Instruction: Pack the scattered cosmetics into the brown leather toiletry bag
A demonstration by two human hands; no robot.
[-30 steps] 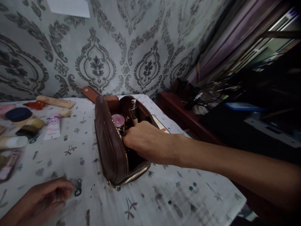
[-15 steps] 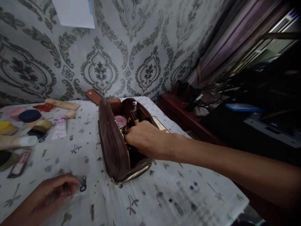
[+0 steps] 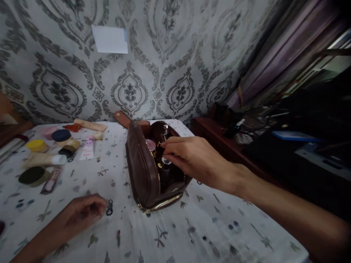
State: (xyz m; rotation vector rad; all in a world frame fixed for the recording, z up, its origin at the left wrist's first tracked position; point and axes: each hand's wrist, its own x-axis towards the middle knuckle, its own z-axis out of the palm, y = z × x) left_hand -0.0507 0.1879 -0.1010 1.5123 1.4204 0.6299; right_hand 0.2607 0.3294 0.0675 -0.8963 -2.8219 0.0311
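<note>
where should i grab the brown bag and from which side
Probably the long left wall of the brown bag, near its middle, with the left hand coming from the left. That smooth side stands upright and faces that hand, while the top gapes open with the right hand there, and the zipper droops at the near end.

The bag [image 3: 140, 160] looks like smooth leather with a soft sheen, its zip [image 3: 166, 202] glossy metal, on matt, finely creased cloth [image 3: 131, 237], with a smooth plastic tube [image 3: 87, 148] left, matt paper [image 3: 111, 40] far and a fabric curtain [image 3: 259, 78] right.
</note>
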